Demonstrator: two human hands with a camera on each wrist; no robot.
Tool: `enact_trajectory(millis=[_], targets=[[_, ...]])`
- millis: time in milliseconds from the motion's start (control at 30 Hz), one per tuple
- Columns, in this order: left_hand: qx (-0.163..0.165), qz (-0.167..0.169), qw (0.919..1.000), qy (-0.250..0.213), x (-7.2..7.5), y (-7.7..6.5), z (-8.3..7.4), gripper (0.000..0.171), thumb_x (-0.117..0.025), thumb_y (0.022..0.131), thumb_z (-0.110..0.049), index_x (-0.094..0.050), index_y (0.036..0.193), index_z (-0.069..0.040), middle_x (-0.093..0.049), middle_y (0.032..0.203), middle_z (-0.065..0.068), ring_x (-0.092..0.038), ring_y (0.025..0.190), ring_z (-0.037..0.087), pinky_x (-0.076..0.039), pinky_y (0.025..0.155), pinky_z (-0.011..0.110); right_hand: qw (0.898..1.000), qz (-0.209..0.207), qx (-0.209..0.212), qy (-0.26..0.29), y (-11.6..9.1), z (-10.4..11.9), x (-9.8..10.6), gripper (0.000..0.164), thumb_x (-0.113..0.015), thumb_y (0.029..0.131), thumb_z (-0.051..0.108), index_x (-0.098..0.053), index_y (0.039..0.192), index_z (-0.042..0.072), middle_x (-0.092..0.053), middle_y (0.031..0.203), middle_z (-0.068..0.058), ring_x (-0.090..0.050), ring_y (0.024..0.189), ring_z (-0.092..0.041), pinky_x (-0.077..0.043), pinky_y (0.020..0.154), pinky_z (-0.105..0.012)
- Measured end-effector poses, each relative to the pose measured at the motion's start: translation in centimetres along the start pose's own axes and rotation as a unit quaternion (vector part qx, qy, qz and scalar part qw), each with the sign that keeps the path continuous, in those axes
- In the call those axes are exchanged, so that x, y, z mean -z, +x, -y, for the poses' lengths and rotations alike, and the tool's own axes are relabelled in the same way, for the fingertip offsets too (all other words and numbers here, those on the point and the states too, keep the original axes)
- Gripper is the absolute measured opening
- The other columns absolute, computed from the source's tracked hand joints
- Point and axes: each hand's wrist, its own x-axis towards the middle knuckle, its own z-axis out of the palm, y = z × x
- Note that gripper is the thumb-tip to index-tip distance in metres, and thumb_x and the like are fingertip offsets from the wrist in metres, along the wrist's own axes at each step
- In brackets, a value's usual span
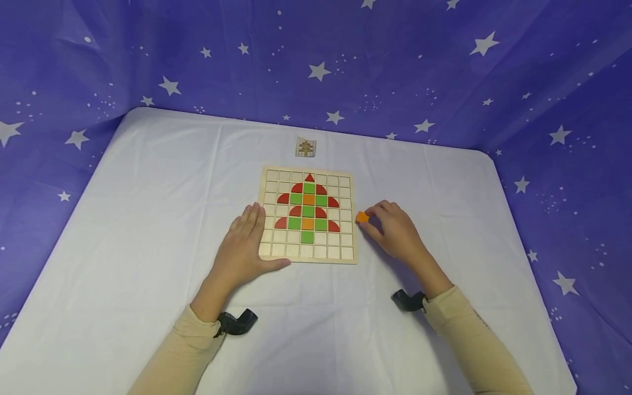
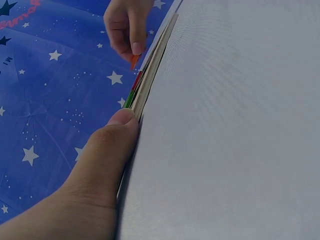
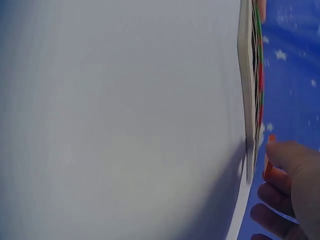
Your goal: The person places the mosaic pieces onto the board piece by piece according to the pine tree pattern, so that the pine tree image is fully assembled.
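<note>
A square wooden grid board [image 1: 278, 251] lies on the white table, with red, green and orange tiles set in it as a tree shape. My left hand [image 1: 241, 244] rests at the board's left edge, fingers straight and thumb along the near edge. In the left wrist view that thumb [image 2: 102, 155] touches the board's side. Just off the board's right edge, my right hand [image 1: 397, 230] pinches an orange square tile [image 1: 362, 217] between thumb and fingers. The right wrist view shows the orange tile [image 3: 269, 167] held above the table, apart from the board.
Behind the board lies a small card [image 1: 305, 147] with a tree pattern on a grid. A white cloth covers the table [image 1: 163, 181]. A purple star-printed curtain [image 1: 276, 71] stands along its back and sides. Each wrist wears a black camera mount [image 1: 238, 322].
</note>
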Motion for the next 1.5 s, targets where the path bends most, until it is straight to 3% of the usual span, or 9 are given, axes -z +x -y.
enact_trajectory(millis=[367,633,867,1500], targets=[[0.005,0.004,1.0000,0.000,0.2,0.1,-0.1,0.133,-0.068,0.068,-0.080,-0.012,0.158,-0.001,-0.010,0.167,0.015,-0.008,0.156,0.031,-0.014,0.127,0.049,0.993,0.016,0.116,-0.007,-0.2,6.6,-1.5,0.031,-0.071,0.092,0.034,-0.070,0.109,0.008,-0.064,0.103,-0.002,-0.056,0.091,-0.020,-0.050,0.079,-0.036],[0.001,0.000,1.0000,0.001,0.1,0.0,-0.1,0.133,-0.069,0.067,-0.080,-0.013,0.158,0.000,-0.012,0.167,0.017,-0.010,0.156,0.032,-0.014,0.126,0.048,0.984,0.027,0.174,-0.004,-0.4,9.9,-2.6,0.028,-0.071,0.092,0.035,-0.072,0.107,0.012,-0.064,0.105,0.001,-0.058,0.098,-0.018,-0.051,0.088,-0.035],[0.000,0.000,1.0000,0.002,0.1,0.0,0.0,0.133,-0.069,0.067,-0.080,-0.013,0.158,0.001,-0.011,0.167,0.016,-0.009,0.156,0.031,-0.014,0.127,0.047,0.982,0.044,0.182,-0.022,-0.5,10.6,-3.0,0.027,-0.070,0.092,0.037,-0.072,0.108,0.016,-0.065,0.107,0.004,-0.056,0.102,-0.016,-0.050,0.086,-0.034],[0.001,-0.001,1.0000,0.002,0.1,0.0,0.1,0.133,-0.068,0.067,-0.080,-0.013,0.158,0.001,-0.012,0.167,0.017,-0.010,0.156,0.032,-0.016,0.126,0.049,0.980,0.032,0.193,-0.044,-0.6,10.6,-3.0,0.026,-0.073,0.088,0.038,-0.074,0.102,0.016,-0.067,0.101,0.004,-0.054,0.095,-0.017,-0.048,0.078,-0.032]])
